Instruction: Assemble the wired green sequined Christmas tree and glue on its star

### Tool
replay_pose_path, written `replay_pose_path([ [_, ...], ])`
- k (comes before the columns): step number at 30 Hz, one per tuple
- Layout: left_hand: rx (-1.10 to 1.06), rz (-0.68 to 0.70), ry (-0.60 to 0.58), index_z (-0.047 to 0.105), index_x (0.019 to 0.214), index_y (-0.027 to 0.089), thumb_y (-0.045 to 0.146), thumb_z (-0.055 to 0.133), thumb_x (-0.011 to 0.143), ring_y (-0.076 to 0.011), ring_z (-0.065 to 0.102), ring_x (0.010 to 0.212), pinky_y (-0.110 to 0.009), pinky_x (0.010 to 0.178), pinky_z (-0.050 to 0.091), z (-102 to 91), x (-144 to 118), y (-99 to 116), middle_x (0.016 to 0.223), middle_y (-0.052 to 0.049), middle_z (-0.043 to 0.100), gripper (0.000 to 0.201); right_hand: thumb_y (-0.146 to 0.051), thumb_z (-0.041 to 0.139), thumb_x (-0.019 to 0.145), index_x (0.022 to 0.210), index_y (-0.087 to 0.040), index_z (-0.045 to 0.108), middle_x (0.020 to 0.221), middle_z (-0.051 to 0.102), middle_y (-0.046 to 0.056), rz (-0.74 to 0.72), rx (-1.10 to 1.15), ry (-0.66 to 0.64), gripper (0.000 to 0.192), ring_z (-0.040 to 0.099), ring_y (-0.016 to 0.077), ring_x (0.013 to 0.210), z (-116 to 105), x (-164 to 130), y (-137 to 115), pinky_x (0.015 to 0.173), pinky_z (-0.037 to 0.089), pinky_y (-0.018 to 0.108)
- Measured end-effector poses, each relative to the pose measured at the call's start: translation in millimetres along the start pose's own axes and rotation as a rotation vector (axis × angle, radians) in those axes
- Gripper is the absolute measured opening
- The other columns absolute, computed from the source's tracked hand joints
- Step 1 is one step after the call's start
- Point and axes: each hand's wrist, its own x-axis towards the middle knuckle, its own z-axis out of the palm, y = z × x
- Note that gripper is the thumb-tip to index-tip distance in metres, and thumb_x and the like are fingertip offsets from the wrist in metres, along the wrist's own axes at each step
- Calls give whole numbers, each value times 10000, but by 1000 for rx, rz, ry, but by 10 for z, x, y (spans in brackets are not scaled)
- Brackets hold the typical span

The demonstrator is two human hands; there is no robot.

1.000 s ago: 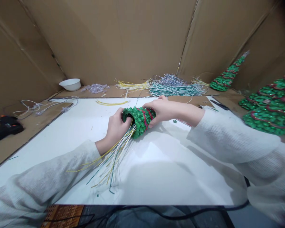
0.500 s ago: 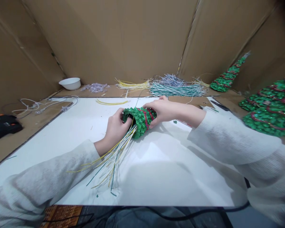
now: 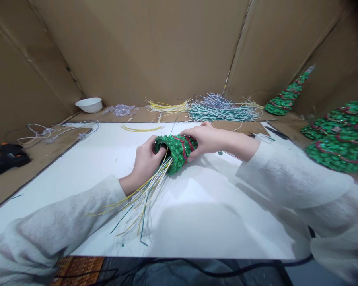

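Observation:
A small decorative Christmas tree [image 3: 178, 153], green and bumpy with a red garland, lies tipped over with its hollow base facing the lower left. My left hand [image 3: 149, 159] grips the rim of that base, its thumb tucked inside the opening. From the base, a bunch of yellow, white and green wires [image 3: 150, 190] fans out over the white board. My right hand [image 3: 201, 140] is wrapped round the tree's narrower end, which the fingers mostly hide. What the left fingertips touch inside the cone is hidden.
Behind the white board [image 3: 86, 167] lie yellow wires [image 3: 168, 106], green and white wires [image 3: 223, 113], clear plastic pieces [image 3: 121, 110] and a white bowl [image 3: 89, 105]. A glue gun [image 3: 10, 159] rests at left. Finished-looking trees [image 3: 343, 137] and a dark-handled cutter [image 3: 277, 133] are at right.
Both hands keep the same hold on the tree, which has hardly moved. The whole view has shifted very slightly, and the wire ends have moved a little to the right.

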Motion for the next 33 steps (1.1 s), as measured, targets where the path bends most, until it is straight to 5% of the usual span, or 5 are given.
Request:
replay_pose_path([
  [23,61,23,-4,556,836,178,217,514,770,-132,539,635,-249,607,422,-32,-25,19,700,12,588,88,-444,719,596,1102,-215,556,986,668,61,0,-28,29,579,565,277,935,14,0,-16,856,234,406],
  [28,41,52,-10,554,996,192,203,532,784,-145,590,738,-273,692,479,-47,-114,63,874,-16,644,213,-434,719,605,1055,-205,532,972,661,59,-64,-56,118,539,563,267,936,66,-87,10,880,235,417],
  [33,6,212,56,499,1086,196,119,586,753,-148,620,849,-274,749,509,-74,-239,164,950,-23,652,352,-274,610,756,1161,-186,467,1168,601,121,-182,-278,334,438,518,268,1098,52,-320,7,975,178,448],
])
